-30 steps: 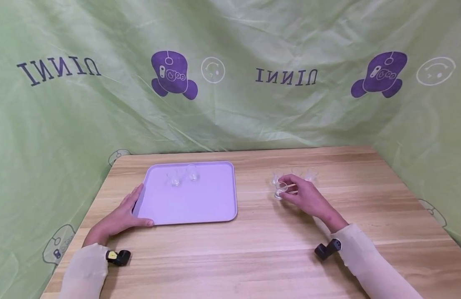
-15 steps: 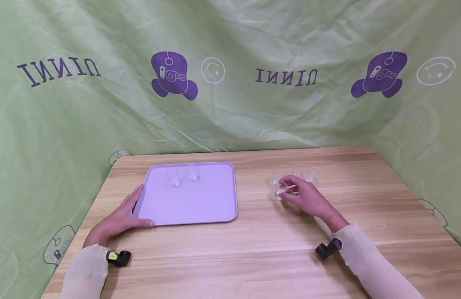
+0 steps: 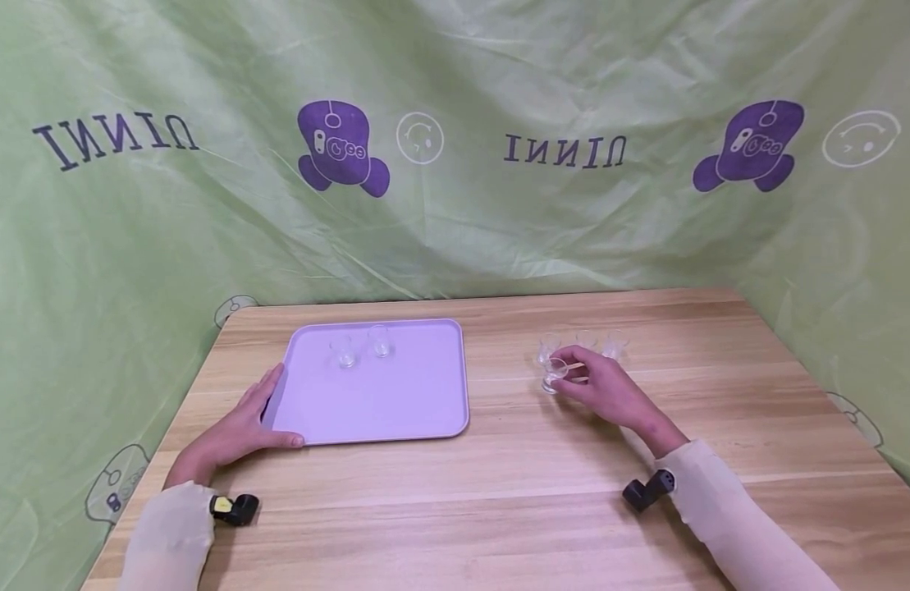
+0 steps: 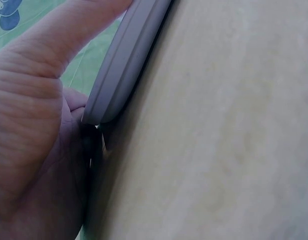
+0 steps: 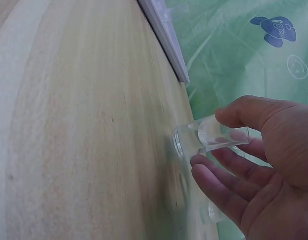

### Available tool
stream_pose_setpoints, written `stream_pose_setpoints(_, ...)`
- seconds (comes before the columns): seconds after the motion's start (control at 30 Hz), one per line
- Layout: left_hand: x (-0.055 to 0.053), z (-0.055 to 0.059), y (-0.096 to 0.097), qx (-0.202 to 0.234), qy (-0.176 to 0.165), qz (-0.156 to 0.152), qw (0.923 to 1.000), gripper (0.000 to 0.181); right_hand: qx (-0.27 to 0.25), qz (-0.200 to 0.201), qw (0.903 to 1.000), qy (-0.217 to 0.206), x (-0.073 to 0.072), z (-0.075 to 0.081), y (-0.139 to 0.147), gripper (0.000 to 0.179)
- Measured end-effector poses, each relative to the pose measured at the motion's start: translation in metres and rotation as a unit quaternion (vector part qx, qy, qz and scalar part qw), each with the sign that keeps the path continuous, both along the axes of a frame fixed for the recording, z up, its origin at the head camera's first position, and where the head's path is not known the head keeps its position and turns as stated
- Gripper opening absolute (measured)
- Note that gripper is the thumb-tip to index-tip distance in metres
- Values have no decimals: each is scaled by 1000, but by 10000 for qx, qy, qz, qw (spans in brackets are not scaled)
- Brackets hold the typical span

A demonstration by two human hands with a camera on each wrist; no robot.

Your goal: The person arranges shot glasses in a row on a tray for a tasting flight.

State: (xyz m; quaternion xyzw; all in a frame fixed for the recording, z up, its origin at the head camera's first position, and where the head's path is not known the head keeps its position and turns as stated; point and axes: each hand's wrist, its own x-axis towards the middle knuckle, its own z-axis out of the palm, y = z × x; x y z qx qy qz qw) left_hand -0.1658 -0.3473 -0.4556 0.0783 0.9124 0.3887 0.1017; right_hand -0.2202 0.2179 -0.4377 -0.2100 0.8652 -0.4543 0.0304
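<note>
My left hand [image 3: 233, 428] lies at the near left corner of a lilac tray [image 3: 388, 410], its fingers stretched along the left side and the thumb along the front rim. The left wrist view has the thumb against the tray's rim [image 4: 125, 55]. Two clear shot glasses, one [image 3: 345, 353] slightly nearer than the other [image 3: 381, 342], stand on the tray toward its back. Over on the right, my right hand [image 3: 605, 392] pinches a clear shot glass [image 5: 211, 135] between thumb and fingers. This glass is upright, with its base close to the tabletop.
Behind the right hand stand more shot glasses: a left one [image 3: 547, 345], a middle one [image 3: 586, 338] and a right one [image 3: 615, 343], partly covered by the hand. The wooden table [image 3: 455, 509] ends at the back against a green printed curtain [image 3: 469, 230].
</note>
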Motion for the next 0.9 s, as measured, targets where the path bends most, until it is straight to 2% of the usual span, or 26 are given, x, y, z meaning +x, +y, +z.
stream_pose_setpoints(0.47, 1, 2, 0, 44, 32, -20, 10000, 131, -199, 98, 9997, 31, 2, 6, -12, 33)
stream_pose_setpoints(0.67, 1, 1, -2, 82, 69, -39, 9999, 131, -443, 292, 9985, 129, 1, 8, -27, 33)
stream_pose_setpoints(0.7, 1, 1, -2, 84, 65, -39, 9999, 131, -455, 308, 9984, 121, 3, 12, -32, 32)
stream_pose_setpoints(0.9, 1, 1, -1, 64, 73, -50, 9999, 131, -535, 363, 9979, 73, 0, 11, -54, 32)
